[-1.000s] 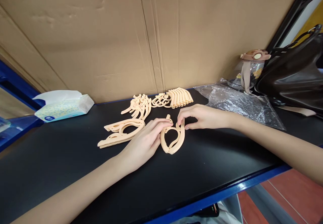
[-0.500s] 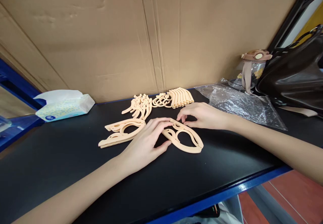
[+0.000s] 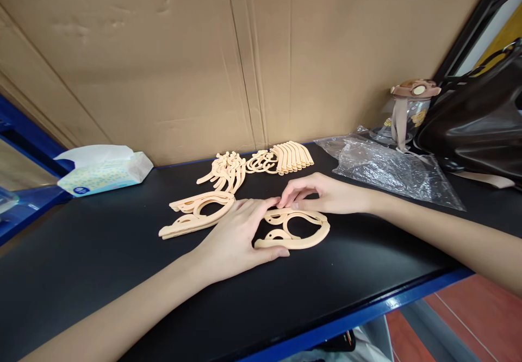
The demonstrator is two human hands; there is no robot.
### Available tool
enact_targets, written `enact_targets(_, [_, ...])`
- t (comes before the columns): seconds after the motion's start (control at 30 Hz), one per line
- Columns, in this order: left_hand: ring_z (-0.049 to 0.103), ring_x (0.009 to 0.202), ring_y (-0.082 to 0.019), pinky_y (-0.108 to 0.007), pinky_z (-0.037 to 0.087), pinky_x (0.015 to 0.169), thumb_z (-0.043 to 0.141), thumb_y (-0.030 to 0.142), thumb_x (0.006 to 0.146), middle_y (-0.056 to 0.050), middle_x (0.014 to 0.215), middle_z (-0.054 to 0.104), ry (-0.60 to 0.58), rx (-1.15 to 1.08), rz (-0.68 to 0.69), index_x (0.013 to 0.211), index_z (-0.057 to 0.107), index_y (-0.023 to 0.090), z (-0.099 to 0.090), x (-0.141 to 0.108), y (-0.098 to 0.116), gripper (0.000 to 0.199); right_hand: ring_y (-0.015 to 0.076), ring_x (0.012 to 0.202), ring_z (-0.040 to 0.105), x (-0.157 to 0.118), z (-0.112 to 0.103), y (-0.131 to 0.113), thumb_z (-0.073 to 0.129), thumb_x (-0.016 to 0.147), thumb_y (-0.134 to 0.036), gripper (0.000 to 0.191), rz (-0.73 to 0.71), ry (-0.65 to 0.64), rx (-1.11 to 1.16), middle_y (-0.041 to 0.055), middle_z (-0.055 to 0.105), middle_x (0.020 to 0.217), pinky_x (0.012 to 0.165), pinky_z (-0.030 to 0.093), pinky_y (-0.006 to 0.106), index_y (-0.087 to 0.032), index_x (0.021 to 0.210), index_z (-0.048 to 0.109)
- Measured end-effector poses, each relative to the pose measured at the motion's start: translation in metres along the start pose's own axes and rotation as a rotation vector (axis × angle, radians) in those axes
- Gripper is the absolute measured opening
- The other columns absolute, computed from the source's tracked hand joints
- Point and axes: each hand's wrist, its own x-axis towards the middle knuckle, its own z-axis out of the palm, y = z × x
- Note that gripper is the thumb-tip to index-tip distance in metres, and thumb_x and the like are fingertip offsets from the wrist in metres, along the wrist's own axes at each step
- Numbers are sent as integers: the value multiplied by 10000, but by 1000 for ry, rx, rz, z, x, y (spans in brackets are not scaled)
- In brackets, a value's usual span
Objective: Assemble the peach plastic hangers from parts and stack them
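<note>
A beige plastic folding hanger (image 3: pixel 312 241) lies folded on the black tabletop, its two arms side by side around a round opening. My left hand (image 3: pixel 238 237) grips its left end, thumb along the near arm and fingers at the far arm. The fingers of my right hand (image 3: pixel 316 194) are bent and closed on the far arm, close to the left fingertips. Left of my left hand lie folded hangers (image 3: pixel 191 223) of the same kind, stacked, with their right end close to my fingers.
Behind are loose curved beige pieces (image 3: pixel 230 170), beige hooks (image 3: pixel 261 161) and a row of beige arms (image 3: pixel 291 157). A tissue pack (image 3: pixel 108 172) stands left. Clear plastic bag (image 3: pixel 379 161), bottle (image 3: pixel 414 112) and dark bag (image 3: pixel 477 117) are right. Cardboard (image 3: pixel 196 68) rises behind.
The hanger's two arms have spread apart at their left ends and the hanger has turned to lie more level. My right hand has come down and left onto the far arm.
</note>
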Motion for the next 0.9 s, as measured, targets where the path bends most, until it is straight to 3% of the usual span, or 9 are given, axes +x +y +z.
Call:
enact_targets(0.13, [556, 999, -261, -402, 453, 847, 670, 539, 755, -68, 1126, 613, 73, 71, 34, 1269, 430, 211, -1, 0, 1, 655, 130, 855, 621, 3, -3, 8, 564, 873, -310, 205, 55, 113, 19, 46, 670, 954, 740, 498, 253, -146, 976, 631])
enact_targets(0.27, [534, 1074, -255, -391, 391, 925, 665, 471, 794, -77, 1211, 588, 241, 252, 154, 1278, 426, 177, -5, -1, -4, 614, 115, 721, 579, 4, -8, 12, 607, 827, -435, 297, 85, 162, -82, 18, 647, 800, 630, 455, 233, -152, 914, 640])
enact_targets(0.4, [544, 1092, -254, -382, 376, 920, 605, 457, 852, -96, 1246, 581, 362, 398, 193, 1259, 438, 147, -8, 0, -11, 538, 114, 704, 565, 5, -11, 13, 654, 782, -438, 307, 133, 164, 25, 12, 631, 772, 623, 430, 239, -146, 873, 627])
enact_targets(0.67, [535, 1118, -263, -379, 382, 897, 610, 455, 849, -105, 1281, 554, 336, 453, 169, 1275, 429, 147, -7, 1, -14, 556, 91, 651, 486, 5, -11, 16, 654, 786, -433, 294, 201, 129, 204, -13, 566, 728, 610, 392, 236, -144, 843, 647])
enact_targets(0.9, [543, 1099, -268, -388, 378, 905, 619, 450, 842, -107, 1279, 556, 326, 451, 166, 1278, 429, 150, -5, 2, -13, 563, 102, 690, 515, 5, -10, 19, 674, 774, -417, 299, 207, 126, 238, 4, 605, 773, 645, 397, 245, -144, 893, 663])
